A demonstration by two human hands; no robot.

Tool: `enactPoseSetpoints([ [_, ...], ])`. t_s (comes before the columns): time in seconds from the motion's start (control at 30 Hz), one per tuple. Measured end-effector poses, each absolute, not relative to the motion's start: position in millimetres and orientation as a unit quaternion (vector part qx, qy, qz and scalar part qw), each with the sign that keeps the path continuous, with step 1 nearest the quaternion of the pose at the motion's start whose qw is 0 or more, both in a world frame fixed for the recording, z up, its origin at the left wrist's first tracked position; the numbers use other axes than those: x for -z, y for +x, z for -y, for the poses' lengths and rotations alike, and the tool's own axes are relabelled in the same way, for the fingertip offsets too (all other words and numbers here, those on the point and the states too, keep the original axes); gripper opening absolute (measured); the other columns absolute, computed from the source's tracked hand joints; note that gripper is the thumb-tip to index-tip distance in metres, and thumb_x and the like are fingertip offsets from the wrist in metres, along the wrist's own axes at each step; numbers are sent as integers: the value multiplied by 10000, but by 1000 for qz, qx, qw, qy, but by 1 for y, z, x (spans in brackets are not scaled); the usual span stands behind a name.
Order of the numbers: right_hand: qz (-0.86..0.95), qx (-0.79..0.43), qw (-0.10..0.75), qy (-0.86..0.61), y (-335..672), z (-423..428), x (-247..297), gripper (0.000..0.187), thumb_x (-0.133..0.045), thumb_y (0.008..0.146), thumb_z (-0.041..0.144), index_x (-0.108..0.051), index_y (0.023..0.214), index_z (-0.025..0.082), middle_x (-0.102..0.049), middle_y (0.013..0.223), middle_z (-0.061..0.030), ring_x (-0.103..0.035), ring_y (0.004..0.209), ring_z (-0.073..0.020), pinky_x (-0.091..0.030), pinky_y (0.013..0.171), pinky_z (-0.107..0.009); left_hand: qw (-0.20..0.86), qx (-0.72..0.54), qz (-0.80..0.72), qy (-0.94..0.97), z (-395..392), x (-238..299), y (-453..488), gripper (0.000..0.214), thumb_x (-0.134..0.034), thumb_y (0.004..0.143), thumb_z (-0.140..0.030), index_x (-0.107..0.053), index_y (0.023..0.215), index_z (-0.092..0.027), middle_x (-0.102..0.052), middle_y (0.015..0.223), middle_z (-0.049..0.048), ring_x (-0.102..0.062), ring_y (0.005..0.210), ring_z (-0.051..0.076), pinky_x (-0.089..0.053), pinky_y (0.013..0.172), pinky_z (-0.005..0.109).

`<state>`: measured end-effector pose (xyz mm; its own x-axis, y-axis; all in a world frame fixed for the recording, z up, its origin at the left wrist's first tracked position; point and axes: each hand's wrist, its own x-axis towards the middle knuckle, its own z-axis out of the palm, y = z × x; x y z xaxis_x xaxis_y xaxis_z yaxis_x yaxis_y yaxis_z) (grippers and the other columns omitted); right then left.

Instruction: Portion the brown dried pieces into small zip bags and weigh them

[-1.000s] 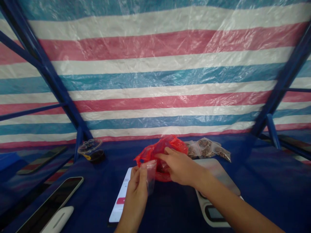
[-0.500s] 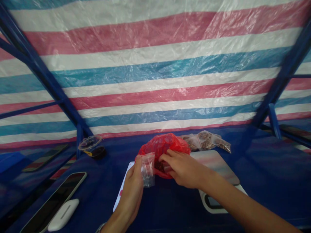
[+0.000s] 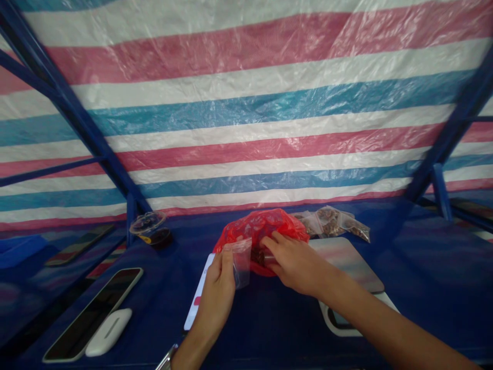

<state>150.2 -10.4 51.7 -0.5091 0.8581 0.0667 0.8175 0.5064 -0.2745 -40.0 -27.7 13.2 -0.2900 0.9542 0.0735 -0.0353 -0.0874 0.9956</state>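
Observation:
My left hand [image 3: 219,288] pinches a small clear zip-lock bag [image 3: 242,264] by its edge, holding it upright in front of a red plastic bag [image 3: 252,223]. No contents can be made out in the clear bag. My right hand [image 3: 295,259] is at the mouth of the red bag, fingers bent inward over dark brown bits [image 3: 259,255]. Something small and see-through shows under those fingers, but its kind is unclear. Behind my left hand lies a phone with a lit white screen [image 3: 198,300], partly covered by the hand.
Right of the red bag sits a kitchen scale [image 3: 346,262], partly under my right forearm. Several filled zip-lock bags [image 3: 331,221] lie behind it. On the left are a dark phone [image 3: 96,313], a white earbud case [image 3: 110,331] and a clear cup with dark contents [image 3: 159,236].
My left hand has brought the zip-lock bag slightly up and closer to the red bag's opening. My right hand stays at the red bag. The whole view has shifted a little.

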Motion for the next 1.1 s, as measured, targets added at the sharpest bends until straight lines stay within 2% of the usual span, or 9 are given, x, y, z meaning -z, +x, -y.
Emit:
enactPoseSetpoints([
  [0.1,857,-121,83,-494,154,10,-50,342,-622,966,168,-649,1305,128,-691,1316,-190,-690,1207,-350,-548,988,-456,409,-575,-551,446,26,-11,-44,649,-734,766,-791,-812,1000,-191,-820,1033,111,-685,1147,364,-443,1097,424],
  [0.17,853,-127,79,-500,156,10,-51,388,-633,940,130,-633,1328,120,-704,1312,-189,-695,1209,-348,-548,994,-453,406,-577,-551,445,29,-12,-43,639,-739,769,-780,-814,1004,-191,-818,1042,110,-686,1124,361,-441,1095,425],
  [0.33,842,-100,66,-525,150,1,-58,445,-558,886,-32,-651,1308,77,-671,1384,-225,-664,1281,-338,-533,1036,-427,412,-579,-548,443,42,-13,-28,381,-745,852,-622,-823,912,-254,-817,1113,84,-671,1197,357,-387,1169,420],
  [0.43,844,-93,68,-523,144,-10,-58,457,-544,878,-58,-674,1293,84,-648,1428,-220,-621,1348,-323,-516,1072,-401,415,-548,-560,462,41,-9,-17,366,-657,937,-573,-828,943,-251,-817,1128,95,-676,1202,363,-386,1179,451],
  [0.53,845,-101,66,-522,140,-19,-54,400,-572,883,-39,-709,1236,90,-668,1401,-211,-653,1306,-324,-531,1055,-395,407,-524,-572,481,32,-5,-10,432,-561,991,-545,-832,968,-208,-822,1103,126,-706,1151,376,-428,1140,491],
  [0.67,837,-109,69,-532,143,-24,-44,367,-601,867,-32,-724,1193,85,-694,1353,-208,-681,1266,-320,-535,1033,-371,451,-544,-564,427,24,-2,-7,501,-631,928,-634,-825,928,-173,-841,961,138,-758,1037,385,-524,1014,479],
  [0.8,829,-117,97,-539,150,-26,-33,354,-631,891,29,-713,1222,123,-703,1357,-175,-694,1244,-292,-532,1010,-354,510,-584,-531,342,21,0,-8,585,-706,825,-717,-809,939,-152,-831,844,113,-779,924,360,-565,909,449],
  [0.97,822,-132,128,-538,155,-27,-25,297,-676,893,95,-730,1180,143,-724,1317,-165,-701,1220,-291,-523,1008,-371,556,-644,-453,267,19,-9,-3,455,-705,844,-556,-786,1020,-144,-837,900,91,-786,943,304,-586,903,411],
  [1.1,830,-145,143,-520,157,-26,-23,436,-657,851,25,-724,1252,181,-725,1358,-119,-671,1281,-252,-484,1073,-335,575,-663,-424,222,15,-15,2,284,-699,830,-420,-763,937,-164,-819,816,53,-792,905,277,-595,891,388],
])
